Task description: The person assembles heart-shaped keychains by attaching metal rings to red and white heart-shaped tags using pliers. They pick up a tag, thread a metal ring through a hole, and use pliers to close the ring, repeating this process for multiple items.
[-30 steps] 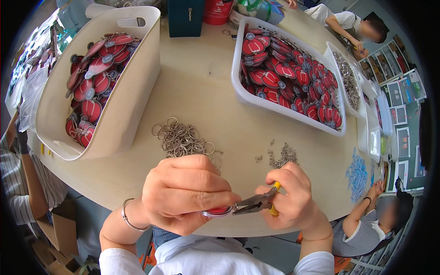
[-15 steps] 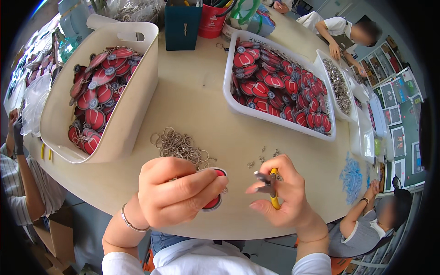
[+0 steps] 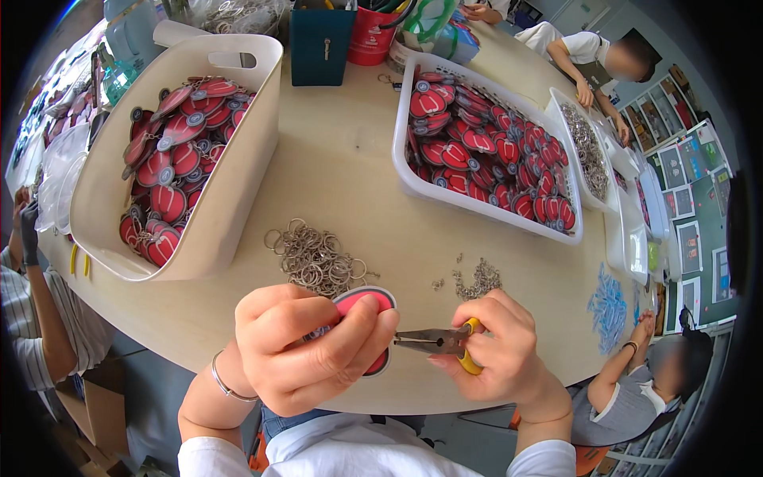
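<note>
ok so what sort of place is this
Probably a workshop or small assembly room: a cream bin filled with red tags, a pile of metal rings on the table, and pliers in the right hand.

Across the tabletop (image 3: 342,187) from me, I see a dark green box (image 3: 322,52) standing just beside a red container (image 3: 371,40). At my far left are a blue bottle (image 3: 131,36) and, lower down, a clear plastic bag (image 3: 60,171). To my right lies a loose heap of light blue sticks (image 3: 607,310), with a person in a grey top (image 3: 620,405) seated near it. On my left I have a person in a striped shirt (image 3: 24,294), near an open cardboard box (image 3: 94,409). A green board (image 3: 711,226) bearing sheets fills my far right.
</note>
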`<action>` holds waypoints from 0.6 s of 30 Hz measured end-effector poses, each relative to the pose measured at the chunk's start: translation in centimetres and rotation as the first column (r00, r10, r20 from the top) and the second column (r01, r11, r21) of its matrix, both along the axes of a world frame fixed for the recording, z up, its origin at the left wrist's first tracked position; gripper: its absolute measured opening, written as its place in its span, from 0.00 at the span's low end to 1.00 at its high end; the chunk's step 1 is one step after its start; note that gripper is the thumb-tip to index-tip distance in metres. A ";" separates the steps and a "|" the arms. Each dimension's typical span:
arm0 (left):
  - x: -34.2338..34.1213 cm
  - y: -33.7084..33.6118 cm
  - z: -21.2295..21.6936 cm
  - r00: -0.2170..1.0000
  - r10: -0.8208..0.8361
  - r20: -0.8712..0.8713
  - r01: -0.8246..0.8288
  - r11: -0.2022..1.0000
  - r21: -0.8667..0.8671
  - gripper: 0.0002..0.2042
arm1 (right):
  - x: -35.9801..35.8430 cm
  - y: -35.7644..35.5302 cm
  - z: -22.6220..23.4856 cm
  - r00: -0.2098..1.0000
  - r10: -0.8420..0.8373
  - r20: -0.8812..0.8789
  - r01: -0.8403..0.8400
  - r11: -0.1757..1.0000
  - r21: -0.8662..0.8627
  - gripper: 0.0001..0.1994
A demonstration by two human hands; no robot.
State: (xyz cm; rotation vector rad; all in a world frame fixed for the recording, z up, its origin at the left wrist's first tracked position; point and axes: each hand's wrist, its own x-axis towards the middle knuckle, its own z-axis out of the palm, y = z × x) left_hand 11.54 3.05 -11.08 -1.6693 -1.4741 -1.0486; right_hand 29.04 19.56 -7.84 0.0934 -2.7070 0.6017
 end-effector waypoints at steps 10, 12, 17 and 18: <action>-0.4 -0.3 1.4 0.989 0.145 -0.039 -0.148 0.985 -0.087 0.13 | -0.8 1.0 0.5 0.993 0.025 0.111 -0.009 0.990 -0.139 0.14; -1.5 -1.9 3.2 0.946 0.322 -0.040 -0.324 0.937 -0.130 0.11 | -2.1 3.1 -0.1 0.993 -0.102 0.056 0.109 0.985 -0.131 0.14; -8.0 -3.2 9.2 0.819 0.564 -0.106 -0.573 0.796 -0.195 0.04 | -7.3 10.7 -3.3 0.896 -0.443 -0.015 0.444 0.895 0.055 0.14; -9.6 -2.7 9.4 0.780 0.611 -0.137 -0.626 0.754 -0.198 0.05 | -7.9 12.2 -3.8 0.889 -0.456 0.040 0.451 0.888 0.093 0.13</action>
